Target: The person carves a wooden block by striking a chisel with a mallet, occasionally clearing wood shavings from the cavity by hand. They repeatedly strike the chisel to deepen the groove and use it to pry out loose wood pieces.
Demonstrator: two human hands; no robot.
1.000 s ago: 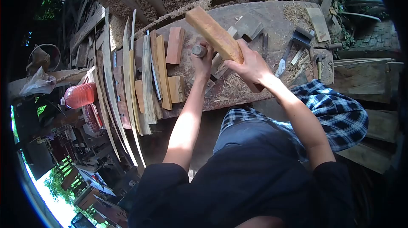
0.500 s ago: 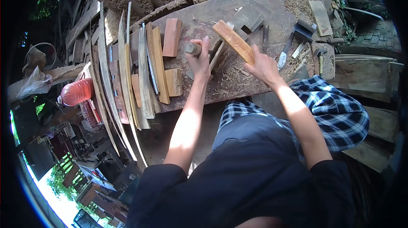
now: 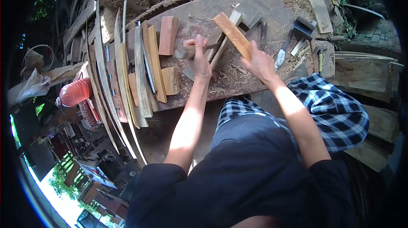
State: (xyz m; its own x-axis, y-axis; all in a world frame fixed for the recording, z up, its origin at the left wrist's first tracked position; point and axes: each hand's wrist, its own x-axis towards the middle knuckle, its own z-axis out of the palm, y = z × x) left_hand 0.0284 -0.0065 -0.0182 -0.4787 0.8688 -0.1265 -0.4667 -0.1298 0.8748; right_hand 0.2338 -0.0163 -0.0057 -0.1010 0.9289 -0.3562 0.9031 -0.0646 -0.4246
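My left hand (image 3: 198, 58) is closed around a wooden-handled chisel (image 3: 183, 52); the butt of its handle points left, and a short dark stretch shows to the right of my fingers. My right hand (image 3: 260, 64) grips the near end of a flat wooden bar (image 3: 231, 34), raised with its far end angled up and left. Below and between the hands, a narrow wooden workpiece (image 3: 220, 53) lies on the workbench (image 3: 199, 89), partly hidden by the bar. Wood chips (image 3: 240, 75) are scattered around it.
A reddish wood block (image 3: 168, 35) and several long strips (image 3: 142, 75) lie on the left. To the right are a dark metal-ended tool (image 3: 304, 28), a hammer (image 3: 320, 60) and a pale board (image 3: 321, 15). A bottle of pink liquid (image 3: 75, 92) stands beyond the strips.
My left hand has turned, swinging the chisel's handle down and to the left, so it now lies more sideways. My right hand and the bar have shifted slightly left and up.
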